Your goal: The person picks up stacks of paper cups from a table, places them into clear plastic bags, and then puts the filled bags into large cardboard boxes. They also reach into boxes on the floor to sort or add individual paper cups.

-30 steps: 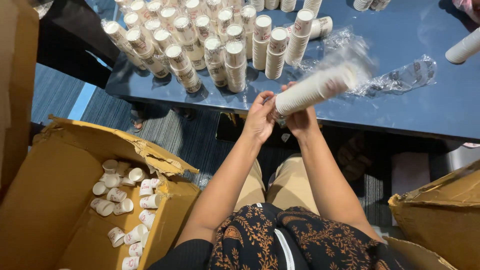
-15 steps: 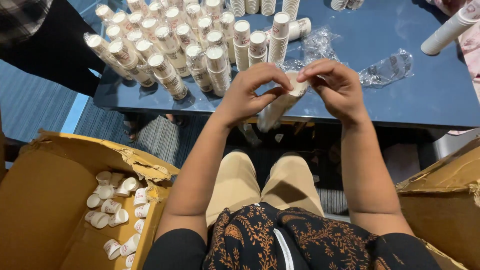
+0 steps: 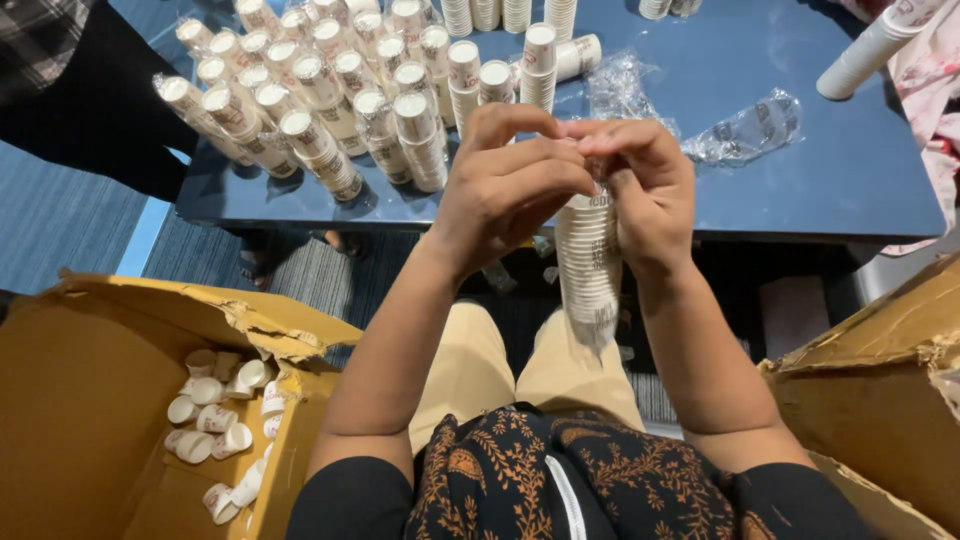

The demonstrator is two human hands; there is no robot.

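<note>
Dark blue counter [image 3: 800, 150], smooth and slightly glossy, near edge running across the upper half of view; blue carpet and striped flooring below it. We sit at the near edge, tan trousers and a black top with orange leaf print in the foreground.

Both our hands are raised together in front of the counter's near edge. Left hand [image 3: 505, 190] and right hand [image 3: 645, 185] pinch the top of a stack of paper cups [image 3: 588, 270], fingertips pressed together over its upper end. The stack hangs down between the wrists, a ribbed white column, slightly blurred at the bottom, wrapped in thin clear plastic as far as we can tell.

On the counter, toward its far left corner, many stacks of cups [image 3: 330, 90] stand close-packed, white with round lids of film. Crumpled clear plastic sleeves [image 3: 745, 125] lie toward the right, near the middle. One long cup stack [image 3: 865, 55] lies on its side at the far right corner.

Left of our knees, an open cardboard box [image 3: 90, 400], torn flap, holds loose small cups [image 3: 215, 420] lying at all angles. Another cardboard box [image 3: 880, 400] stands at right.
</note>
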